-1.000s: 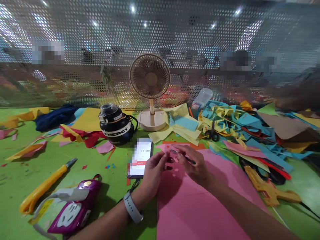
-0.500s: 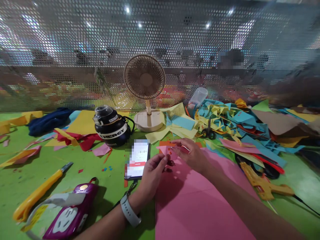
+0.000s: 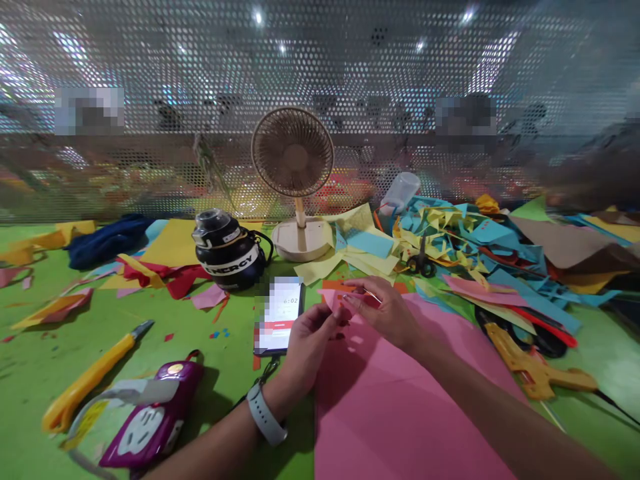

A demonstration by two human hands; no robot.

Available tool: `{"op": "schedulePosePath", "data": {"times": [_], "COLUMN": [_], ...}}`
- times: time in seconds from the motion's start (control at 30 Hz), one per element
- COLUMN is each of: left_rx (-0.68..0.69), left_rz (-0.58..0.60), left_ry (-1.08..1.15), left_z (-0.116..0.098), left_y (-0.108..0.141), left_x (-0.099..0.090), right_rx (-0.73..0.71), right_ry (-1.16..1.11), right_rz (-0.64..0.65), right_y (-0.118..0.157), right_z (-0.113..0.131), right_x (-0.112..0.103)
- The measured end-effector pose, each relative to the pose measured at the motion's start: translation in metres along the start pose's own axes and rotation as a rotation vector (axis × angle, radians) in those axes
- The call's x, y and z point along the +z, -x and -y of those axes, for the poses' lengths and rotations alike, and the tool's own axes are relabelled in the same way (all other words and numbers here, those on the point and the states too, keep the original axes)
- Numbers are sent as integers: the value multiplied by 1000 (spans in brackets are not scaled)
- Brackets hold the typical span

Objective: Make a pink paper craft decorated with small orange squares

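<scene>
Above the big pink sheet, both hands meet at a small folded pink paper piece. My left hand, with a pale watch strap on its wrist, pinches the lower part of this piece. My right hand has thumb and fingertips closed on its right side. Fingers cover much of the small piece. Behind the hands an orange paper strip lies at the sheet's far edge. A phone showing a running timer lies just left of my left hand.
A small fan and a black jug stand at the back. Paper scraps and scissors are heaped to the right, with a yellow glue gun nearer. A yellow cutter and purple device lie left.
The view has shifted slightly, so the table things appear a little further right. The hands stay on the small pink piece, with the right fingers slightly shifted. The phone's timer has advanced.
</scene>
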State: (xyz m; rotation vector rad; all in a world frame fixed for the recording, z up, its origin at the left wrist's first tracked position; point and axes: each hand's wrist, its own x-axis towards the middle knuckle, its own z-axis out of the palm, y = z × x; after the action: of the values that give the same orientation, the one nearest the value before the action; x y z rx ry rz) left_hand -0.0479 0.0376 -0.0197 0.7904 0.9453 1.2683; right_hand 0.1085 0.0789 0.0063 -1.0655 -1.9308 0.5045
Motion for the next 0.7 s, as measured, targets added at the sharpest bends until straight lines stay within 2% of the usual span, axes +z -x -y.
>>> {"op": "schedulePosePath", "data": {"times": [0.47, 0.7], "left_rx": [27, 78], "left_rz": [-46, -7], "left_ry": [-62, -136], "left_z": [0, -2], "left_y": [-2, -1], "left_x": [-1, -2], "right_rx": [-36, 112], "right_ry": [-46, -146], "right_rz": [-6, 40], "right_y": [0, 3], "right_z": [1, -2], "right_x": [1, 5]}}
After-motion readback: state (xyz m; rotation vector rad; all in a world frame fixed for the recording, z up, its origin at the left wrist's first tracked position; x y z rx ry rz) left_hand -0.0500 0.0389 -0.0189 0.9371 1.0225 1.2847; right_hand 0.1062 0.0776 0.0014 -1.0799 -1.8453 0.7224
